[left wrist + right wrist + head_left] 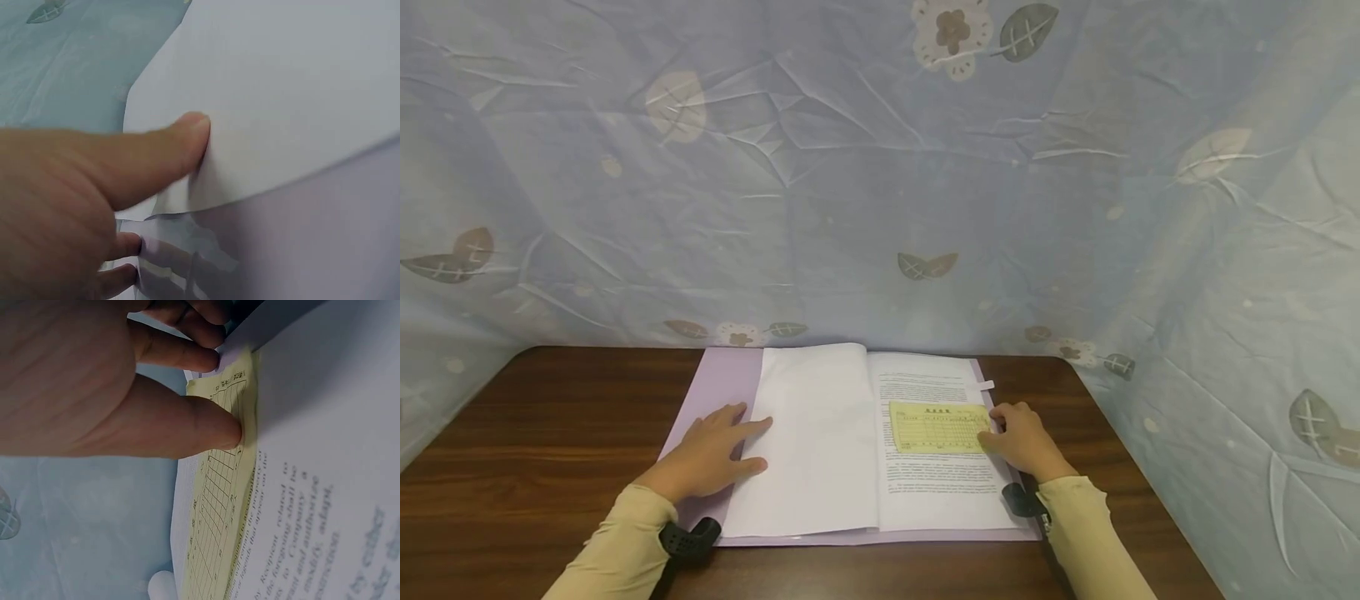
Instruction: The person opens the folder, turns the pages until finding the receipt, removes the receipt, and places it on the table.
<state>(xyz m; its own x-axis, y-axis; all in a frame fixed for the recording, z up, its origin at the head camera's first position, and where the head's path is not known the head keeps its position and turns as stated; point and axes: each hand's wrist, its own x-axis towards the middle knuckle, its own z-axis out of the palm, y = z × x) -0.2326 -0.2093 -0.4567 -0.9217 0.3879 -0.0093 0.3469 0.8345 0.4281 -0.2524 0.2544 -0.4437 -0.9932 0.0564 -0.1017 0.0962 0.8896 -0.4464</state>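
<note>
A lilac folder (730, 375) lies spread on the table with paper sheets in it. On its left is a blank white page (820, 442), on its right a printed page (936, 483). A yellow printed form slip (936, 429) lies across the printed page. My left hand (711, 450) rests at the blank page's left edge, thumb on the paper and fingers spread; the left wrist view shows the thumb (181, 140) on the sheet. My right hand (1022, 437) is at the slip's right end, its thumb (206, 428) pressing the slip and the other fingers beside its edge.
The dark wooden table (512, 450) extends on both sides of the folder. Behind it and to the right hangs a pale blue patterned cloth (850, 208). A small white tab (985, 385) sticks out from the printed page's right edge.
</note>
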